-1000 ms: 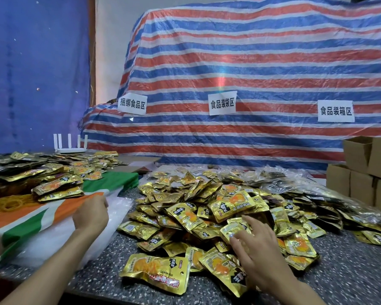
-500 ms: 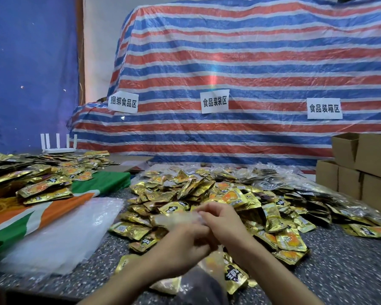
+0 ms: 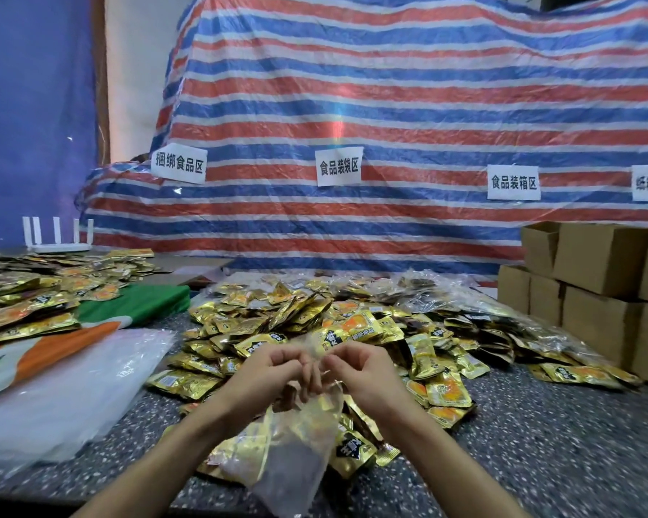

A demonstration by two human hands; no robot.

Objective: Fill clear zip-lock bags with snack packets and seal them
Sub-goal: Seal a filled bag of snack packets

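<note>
Clear thin-film zip-lock bag [image 3: 299, 469], hanging at 6 o'clock of the gold foil snack packets [image 3: 363, 327], is pinched at its mouth by curled left hand [image 3: 274, 372] and right hand [image 3: 361, 372]; judged light, limp, slippery, best held at the zip strip.

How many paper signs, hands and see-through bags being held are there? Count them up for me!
Paper signs: 4, the last cut off at the edge
Hands: 2, left hand and right hand
Held clear bag: 1
Total: 7
</note>
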